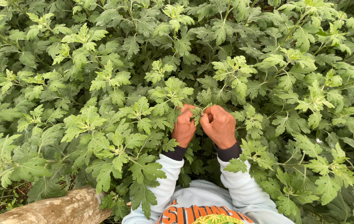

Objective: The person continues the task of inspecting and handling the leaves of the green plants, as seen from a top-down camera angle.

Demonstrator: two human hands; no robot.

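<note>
Amid dense green lobed-leaf plants (102,83) crowding every edge, one small green leafy shoot tip (197,113) is pinched between two hands: left hand (184,125) and right hand (219,126), fingers curled tightly closed. One pale wooden log (56,209) is seen lower left.

I am pinching a small green shoot tip (196,113) between both my grips, left (184,125) and right (218,125), held close together. The tip is standing roughly upright, its lobed, toothed leaves poking out between my fingertips. It is sitting at the top of a stem among dense matching foliage.
</note>
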